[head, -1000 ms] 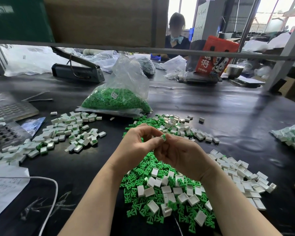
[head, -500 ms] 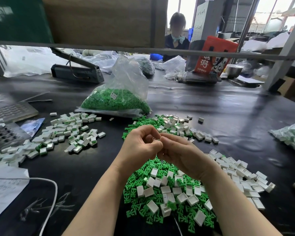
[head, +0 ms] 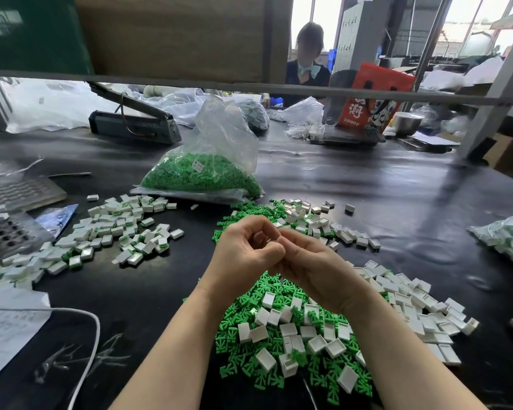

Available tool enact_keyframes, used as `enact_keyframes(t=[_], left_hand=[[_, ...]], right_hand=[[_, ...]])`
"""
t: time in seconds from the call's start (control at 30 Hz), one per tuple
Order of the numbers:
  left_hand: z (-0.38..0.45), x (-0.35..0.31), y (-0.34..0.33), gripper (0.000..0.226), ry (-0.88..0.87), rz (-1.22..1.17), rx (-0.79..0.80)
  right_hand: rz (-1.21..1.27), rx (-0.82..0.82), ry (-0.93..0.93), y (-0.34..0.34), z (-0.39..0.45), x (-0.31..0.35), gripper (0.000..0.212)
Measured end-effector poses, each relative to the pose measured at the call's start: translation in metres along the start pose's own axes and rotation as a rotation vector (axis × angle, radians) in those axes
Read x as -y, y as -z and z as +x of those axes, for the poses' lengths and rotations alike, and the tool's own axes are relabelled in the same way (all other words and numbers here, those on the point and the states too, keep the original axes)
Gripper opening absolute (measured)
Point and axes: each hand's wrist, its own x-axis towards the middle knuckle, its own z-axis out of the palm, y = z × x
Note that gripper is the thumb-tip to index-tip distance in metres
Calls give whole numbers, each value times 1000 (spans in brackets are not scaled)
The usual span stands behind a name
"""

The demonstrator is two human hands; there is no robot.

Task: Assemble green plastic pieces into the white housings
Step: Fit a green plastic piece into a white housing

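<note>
Green plastic pieces (head: pixel 274 344) lay heaped with empty white housings (head: pixel 314 335) on the black table (head: pixel 397 202) just under my wrists, and more housings trailed off to my right. My left hand (head: pixel 245 255) and right hand (head: pixel 314 269) met fingertip to fingertip above the heap, fingers curled tight, though I could not tell what they pinched between them. Finished pieces (head: pixel 113 232) sat to my left, near a clear bag (head: pixel 202 176) of green parts.
</note>
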Motion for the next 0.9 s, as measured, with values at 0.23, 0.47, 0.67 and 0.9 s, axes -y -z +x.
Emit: enact_keyframes(t=[0.23,0.47,0.67,0.9], left_hand=[[0,-1,1,9,-9,22,0],[0,0,3,7,-22,39,11],[0,1,4,12,-32,38,16],[1,2,6,7,17,-134,52]], right_hand=[[-37,-8,-23,1,0,0,43],[-50,0,-28,0,0,1,42],[-55,-4,-21,-2,0,1,38],[-3,-8,-47,-6,-1,5,55]])
